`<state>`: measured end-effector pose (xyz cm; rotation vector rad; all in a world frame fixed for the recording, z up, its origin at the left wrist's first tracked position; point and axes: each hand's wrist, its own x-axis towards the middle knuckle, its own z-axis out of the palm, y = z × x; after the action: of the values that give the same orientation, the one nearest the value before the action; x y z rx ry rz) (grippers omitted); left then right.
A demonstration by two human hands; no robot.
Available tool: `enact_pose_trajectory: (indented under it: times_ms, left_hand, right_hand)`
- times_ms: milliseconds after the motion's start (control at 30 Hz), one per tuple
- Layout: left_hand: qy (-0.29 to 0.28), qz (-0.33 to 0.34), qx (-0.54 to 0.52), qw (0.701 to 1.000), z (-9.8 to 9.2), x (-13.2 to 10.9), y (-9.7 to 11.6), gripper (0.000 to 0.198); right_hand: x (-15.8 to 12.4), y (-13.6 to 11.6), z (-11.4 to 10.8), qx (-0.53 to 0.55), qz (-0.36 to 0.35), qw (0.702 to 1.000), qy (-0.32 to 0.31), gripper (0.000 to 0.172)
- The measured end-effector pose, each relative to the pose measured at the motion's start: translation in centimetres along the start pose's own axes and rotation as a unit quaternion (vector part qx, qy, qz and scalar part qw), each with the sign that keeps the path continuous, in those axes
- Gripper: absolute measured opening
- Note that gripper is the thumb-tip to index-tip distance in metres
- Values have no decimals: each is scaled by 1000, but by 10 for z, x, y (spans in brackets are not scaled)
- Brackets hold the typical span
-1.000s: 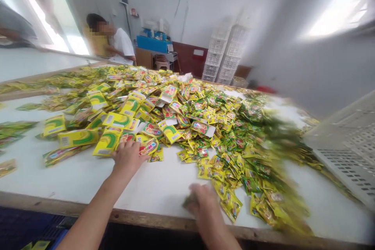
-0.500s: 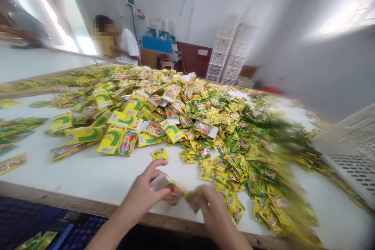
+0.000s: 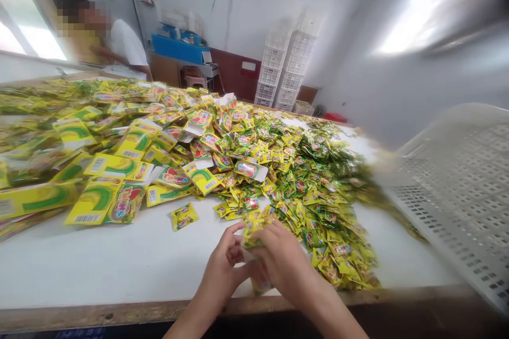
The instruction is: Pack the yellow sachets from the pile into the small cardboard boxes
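Near the counter (image 3: 119, 262) edge, our left hand (image 3: 222, 260) grips a small carton (image 3: 261, 278), our right hand (image 3: 283, 255), close beside, yellow sachets (image 3: 253, 229); we judge the carton light, crushable, best held by its sides, the sachets soft, slippery.

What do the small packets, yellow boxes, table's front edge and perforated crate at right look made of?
Small packets: likely plastic or foil film, glossy; crinkles and glints.
Yellow boxes: probably printed paperboard, slight sheen; flat panels, straight folds, white flaps.
Table's front edge: looks like worn wood, dull; brown with dark spots.
Perforated crate: likely molded plastic, finish unclear from blur; pale, regular holes.
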<state>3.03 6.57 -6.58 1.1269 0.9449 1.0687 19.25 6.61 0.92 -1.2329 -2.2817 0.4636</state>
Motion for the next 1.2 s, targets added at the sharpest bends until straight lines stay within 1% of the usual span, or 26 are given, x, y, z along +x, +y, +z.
enact_pose_trajectory:
  times_ms: [67, 133, 167, 233, 300, 433, 467, 500, 600, 667, 700, 800, 867, 900, 967, 1067, 1133, 1200]
  left_hand:
    - [-31, -43, -43, 998, 9, 0, -5, 65]
    - [-58, -75, -68, 993, 14, 0, -6, 47]
    - [-64, -80, -76, 992, 15, 0, -5, 39]
    - [-71, -77, -76, 992, 14, 0, -3, 29]
    - [-75, -67, -51, 994, 11, -2, 0, 24]
    - [-96, -46, -2, 994, 8, -6, 2, 20]
    - [-98, -43, -1, 994, 8, -8, 3, 19]
    - [-101, -44, -5, 994, 8, -10, 3, 17]
    - [-108, -45, -33, 993, 8, -14, 7, 18]
    - [-104, -44, -45, 993, 9, -16, 11, 18]
    - [-96, -45, -49, 993, 11, -17, 13, 17]
    - [-59, -65, -57, 994, 16, -19, 21, 17]
    - [-33, -87, -63, 994, 21, -20, 25, 16]
    - [-21, -97, -65, 993, 24, -21, 27, 14]
    - [3, -112, -66, 991, 29, -24, 30, 9]
    - [34, -131, -65, 989, 35, -26, 36, 3]
    - [41, -146, -65, 986, 38, -27, 40, 5]
    - [38, -153, -69, 985, 40, -28, 44, 5]
  right_hand:
    - [-2, 0, -12, -20, 12, 999, -27, 20]
    - [-4, 0, -22, -38, 32, 998, -35, 17]
    - [-6, 0, -26, -45, 41, 997, -37, 14]
    - [-9, 1, -32, -54, 52, 996, -43, 10]
    - [-11, 2, -36, -50, 43, 996, -58, 10]
    - [-8, 1, -37, -44, -21, 991, -123, 13]
    - [-6, 0, -35, -50, -27, 990, -127, 13]
    - [-4, -1, -32, -60, -24, 990, -122, 13]
    - [0, -1, -21, -93, 1, 993, -73, 17]
    - [-1, 3, -15, -101, -15, 993, -56, 13]
    - [-2, 5, -13, -96, -28, 994, -51, 11]
    - [-8, 11, -14, -39, -52, 997, -46, 15]
    - [-12, 14, -16, 5, -45, 998, -47, 14]
    - [-14, 15, -17, 14, -41, 998, -47, 16]
    - [-18, 16, -15, 2, -40, 998, -38, 20]
    - [-21, 19, -6, -23, -68, 997, -8, 15]
    - [-21, 21, -2, -8, -79, 997, 19, 15]
    - [-21, 24, -3, 19, -68, 997, 38, 12]
